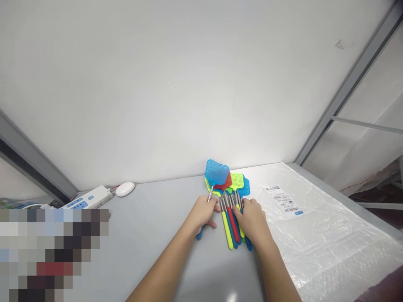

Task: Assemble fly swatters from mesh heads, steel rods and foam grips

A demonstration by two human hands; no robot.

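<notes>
My left hand (pixel 203 214) is closed around a fly swatter with a blue mesh head (pixel 217 172), a metal shaft and a blue handle. Its head is raised above the others. A bunch of fly swatters lies on the table to the right, with yellow-green (pixel 237 180), red (pixel 224 183) and blue heads. Their handles, among them a yellow-green one (pixel 228 235) and a red one (pixel 233 224), point toward me. My right hand (pixel 252 218) rests on the right side of this bunch with bent fingers. Whether it grips any handle is partly hidden.
Clear plastic packaging (pixel 308 243) with a shipping label (pixel 285 200) covers the right of the grey table (pixel 151 251). On the left are a white power strip (pixel 91 199) and a white oval object (pixel 125 189). A white wall (pixel 189 84) rises behind.
</notes>
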